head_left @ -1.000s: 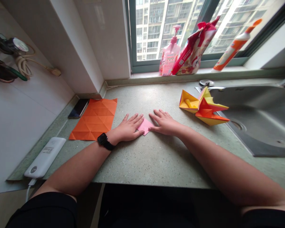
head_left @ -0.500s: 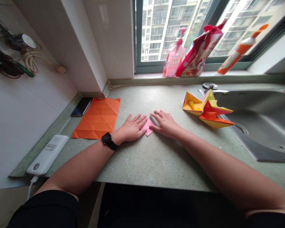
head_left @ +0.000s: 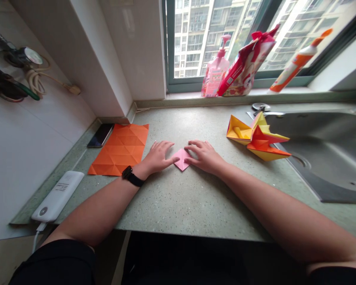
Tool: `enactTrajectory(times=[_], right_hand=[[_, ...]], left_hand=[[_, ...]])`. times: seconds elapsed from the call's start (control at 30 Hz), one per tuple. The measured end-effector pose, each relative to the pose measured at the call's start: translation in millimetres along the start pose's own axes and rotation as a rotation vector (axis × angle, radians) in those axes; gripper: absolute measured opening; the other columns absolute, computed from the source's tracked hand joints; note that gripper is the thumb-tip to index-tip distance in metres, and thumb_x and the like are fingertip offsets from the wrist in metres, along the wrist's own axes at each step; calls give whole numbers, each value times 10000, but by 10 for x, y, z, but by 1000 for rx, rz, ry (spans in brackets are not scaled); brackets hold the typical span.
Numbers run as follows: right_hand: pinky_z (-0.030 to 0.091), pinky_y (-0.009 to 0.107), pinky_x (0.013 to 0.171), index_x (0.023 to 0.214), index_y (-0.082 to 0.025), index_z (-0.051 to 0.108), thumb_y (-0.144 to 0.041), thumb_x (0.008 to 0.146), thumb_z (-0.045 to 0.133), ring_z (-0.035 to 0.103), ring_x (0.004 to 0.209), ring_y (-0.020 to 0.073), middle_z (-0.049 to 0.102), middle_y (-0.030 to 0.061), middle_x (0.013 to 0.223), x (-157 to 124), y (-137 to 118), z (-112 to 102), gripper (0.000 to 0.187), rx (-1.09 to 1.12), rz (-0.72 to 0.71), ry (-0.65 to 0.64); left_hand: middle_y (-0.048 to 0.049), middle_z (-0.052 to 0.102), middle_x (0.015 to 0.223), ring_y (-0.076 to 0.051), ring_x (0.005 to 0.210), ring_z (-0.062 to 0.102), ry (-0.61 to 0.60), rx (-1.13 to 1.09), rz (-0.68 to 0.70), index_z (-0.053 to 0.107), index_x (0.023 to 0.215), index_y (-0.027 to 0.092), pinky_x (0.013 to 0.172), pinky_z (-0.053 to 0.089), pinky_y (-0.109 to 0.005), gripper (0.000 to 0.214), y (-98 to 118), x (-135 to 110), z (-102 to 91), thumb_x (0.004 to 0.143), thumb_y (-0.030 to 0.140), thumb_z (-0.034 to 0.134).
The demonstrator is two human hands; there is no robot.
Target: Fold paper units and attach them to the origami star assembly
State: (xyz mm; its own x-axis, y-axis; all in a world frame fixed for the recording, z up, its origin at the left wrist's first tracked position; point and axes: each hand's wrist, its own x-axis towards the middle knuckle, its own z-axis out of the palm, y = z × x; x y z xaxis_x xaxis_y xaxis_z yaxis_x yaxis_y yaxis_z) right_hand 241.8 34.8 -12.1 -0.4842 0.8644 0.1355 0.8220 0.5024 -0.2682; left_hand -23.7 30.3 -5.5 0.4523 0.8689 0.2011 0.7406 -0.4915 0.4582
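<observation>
A small folded pink paper [head_left: 182, 161], diamond-shaped with a crease down its middle, lies flat on the speckled green counter [head_left: 178, 206]. To its left is my left hand [head_left: 160, 155], fingers apart and the thumb tip at the paper's left edge. My right hand [head_left: 205, 156] rests on the other side, its fingers spread and its fingertips touching the paper's right edge. Neither hand grips anything. Beside my left wrist, which wears a black watch [head_left: 132, 175], lies an orange creased sheet [head_left: 120, 148].
Behind the sheet is a phone [head_left: 101, 135]; a white power bank [head_left: 58, 195] with a cable lies nearer. Folded yellow and orange paper pieces [head_left: 259, 138] stand beside the metal sink [head_left: 329, 158]. A pink pump bottle [head_left: 216, 71], red bag [head_left: 249, 65] and orange-white tube [head_left: 298, 63] line the sill.
My left hand has slid left off the pink paper, uncovering more of it, with its thumb still at the edge. My right hand has barely moved. The camera view shifted slightly.
</observation>
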Motion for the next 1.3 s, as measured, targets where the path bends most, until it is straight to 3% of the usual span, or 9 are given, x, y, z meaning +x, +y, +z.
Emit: enactTrajectory(times=[0.1,0.3,0.37,0.47,0.57,0.7,0.97,1.3], right_hand=[[421,660,1247,1358,-271,768,-457,1033,710,587,1462,375,655,148,1561,-1,32,22,379,54,-50,56],[552,573,1143,1259,-260,779,-316,979,758,705,1293,337,764,134,1366,31,63,82,286,279,-163,191],[591,540,1087,1250,-276,758,-271,992,722,758,1167,293,806,96,1260,28,29,66,261,366,-193,241],[579,542,1098,1204,-297,740,-231,1024,660,787,972,232,836,32,1102,-1,-57,-2,208,428,-266,347],[552,537,1128,1101,-301,747,-235,1034,675,778,917,212,829,4,998,-54,-156,-105,118,408,-373,522],[550,507,1106,993,-320,762,-235,1013,742,772,927,212,821,-10,963,-116,-247,-225,90,339,-458,673],[558,487,1076,953,-314,761,-221,1017,747,748,836,195,788,-19,891,-109,-243,-200,114,292,-464,701],[552,479,1081,966,-295,752,-266,1015,783,738,812,181,791,-16,895,-110,-228,-205,65,284,-508,671]], left_hand=[[-149,567,1620,-371,1544,494,-87,50,18,617,1510,230,1374,179,-684,699,53,-60,0,939,589,801],[-149,598,1587,-394,1528,513,-53,20,38,669,1442,240,1346,226,-720,644,42,-50,32,918,572,843],[-148,655,1512,-374,1454,588,20,-43,88,719,1332,226,1298,352,-688,509,32,-38,26,924,498,859],[-113,748,1325,-291,1271,702,212,-171,207,755,1107,224,1147,547,-541,170,61,-40,-12,986,333,805],[-80,792,1172,-242,1138,743,390,-209,317,747,985,232,1137,548,-511,69,143,-82,-75,1027,284,762],[-38,810,1100,-206,1068,750,488,-138,437,747,965,251,1213,486,-519,71,238,-149,-143,1033,260,764],[-9,779,921,-173,847,692,564,-98,545,773,991,264,908,565,-368,44,282,-148,-181,1005,267,814],[-31,773,899,-177,834,697,511,-155,499,782,932,246,819,541,-354,136,324,-177,-190,1045,320,765]])
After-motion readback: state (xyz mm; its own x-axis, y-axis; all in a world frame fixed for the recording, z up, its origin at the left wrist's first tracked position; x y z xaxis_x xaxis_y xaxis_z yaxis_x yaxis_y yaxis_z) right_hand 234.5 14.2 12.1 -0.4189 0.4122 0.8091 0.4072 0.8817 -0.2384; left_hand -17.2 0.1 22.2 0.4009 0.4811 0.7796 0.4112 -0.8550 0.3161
